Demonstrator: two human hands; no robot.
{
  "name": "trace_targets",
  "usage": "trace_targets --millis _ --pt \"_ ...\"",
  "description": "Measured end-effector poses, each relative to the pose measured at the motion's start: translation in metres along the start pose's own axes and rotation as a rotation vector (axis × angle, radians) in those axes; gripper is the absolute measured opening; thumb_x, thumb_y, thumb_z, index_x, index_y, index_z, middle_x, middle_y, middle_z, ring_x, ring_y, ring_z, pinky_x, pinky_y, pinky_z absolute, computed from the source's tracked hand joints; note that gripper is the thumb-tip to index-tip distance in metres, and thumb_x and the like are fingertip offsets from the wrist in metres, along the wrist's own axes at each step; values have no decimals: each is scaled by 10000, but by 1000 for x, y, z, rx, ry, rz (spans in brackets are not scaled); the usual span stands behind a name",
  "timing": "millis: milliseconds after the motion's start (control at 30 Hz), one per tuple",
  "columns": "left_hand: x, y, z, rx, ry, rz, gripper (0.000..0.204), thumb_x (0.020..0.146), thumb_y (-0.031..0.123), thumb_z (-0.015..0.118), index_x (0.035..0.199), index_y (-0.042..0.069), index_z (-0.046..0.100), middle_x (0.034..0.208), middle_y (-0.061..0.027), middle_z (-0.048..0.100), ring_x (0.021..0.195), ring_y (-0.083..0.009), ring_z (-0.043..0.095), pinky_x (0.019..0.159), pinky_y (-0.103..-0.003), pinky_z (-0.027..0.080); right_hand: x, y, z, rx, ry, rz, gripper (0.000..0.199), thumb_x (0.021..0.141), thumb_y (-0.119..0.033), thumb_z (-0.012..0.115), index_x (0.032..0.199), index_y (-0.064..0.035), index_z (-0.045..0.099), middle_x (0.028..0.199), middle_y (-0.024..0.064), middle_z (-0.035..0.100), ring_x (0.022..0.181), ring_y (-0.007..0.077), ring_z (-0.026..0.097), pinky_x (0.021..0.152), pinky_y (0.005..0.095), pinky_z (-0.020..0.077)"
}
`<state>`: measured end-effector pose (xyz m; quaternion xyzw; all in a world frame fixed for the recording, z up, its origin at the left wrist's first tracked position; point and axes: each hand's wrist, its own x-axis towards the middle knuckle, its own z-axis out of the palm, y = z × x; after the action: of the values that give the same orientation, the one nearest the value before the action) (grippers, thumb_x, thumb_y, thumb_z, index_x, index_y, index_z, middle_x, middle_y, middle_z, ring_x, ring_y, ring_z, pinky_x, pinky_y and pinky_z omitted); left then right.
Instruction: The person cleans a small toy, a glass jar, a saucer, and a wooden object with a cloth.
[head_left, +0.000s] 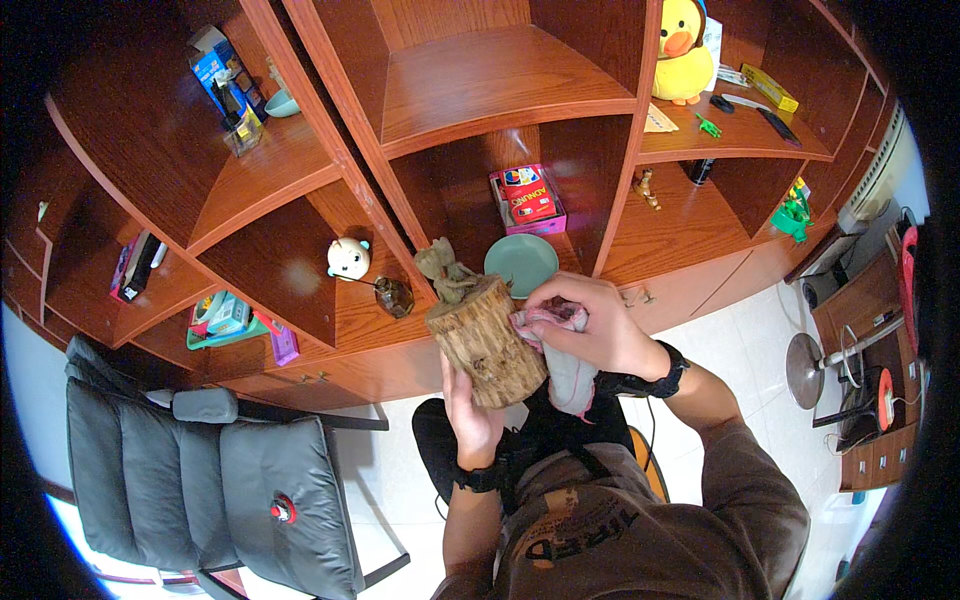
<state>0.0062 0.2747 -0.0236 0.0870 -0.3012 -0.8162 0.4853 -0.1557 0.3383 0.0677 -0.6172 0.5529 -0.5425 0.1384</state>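
Note:
A brown wooden log ornament (487,345) with a small carved figure (440,268) on its top tilts in front of my body. My left hand (470,412) holds it from below and along its lower left side; part of those fingers is hidden behind the wood. In my right hand (592,325) a grey and pink cloth (570,375) is bunched between the fingers, its loose end hanging down. The bunched part touches the upper right side of the log.
Just beyond the log, a pale green plate (521,262) and a red card box (526,196) stand on the wooden shelf (515,85). A small glass jar (394,297) and a white figurine head (348,258) are to the left. A dark padded chair (215,480) stands lower left.

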Motion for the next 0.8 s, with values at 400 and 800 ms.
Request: trace_targets --millis 400,800 --pt "1 7 8 188 105 62 528 939 166 431 1401 7 228 1361 -136 383 1231 -238 406 1032 -381 315 -12 -11 1 -231 -42 -312 294 688 -22 691 970 -85 638 877 68 585 761 238 600 655 338 507" --pt "0 6 15 337 139 188 572 919 103 490 1411 6 215 1373 -129 369 1226 -212 397 1033 -354 305 -16 -11 -6 -221 -419 -347 227 689 -79 727 908 -96 669 866 26 586 718 198 610 605 302 501"
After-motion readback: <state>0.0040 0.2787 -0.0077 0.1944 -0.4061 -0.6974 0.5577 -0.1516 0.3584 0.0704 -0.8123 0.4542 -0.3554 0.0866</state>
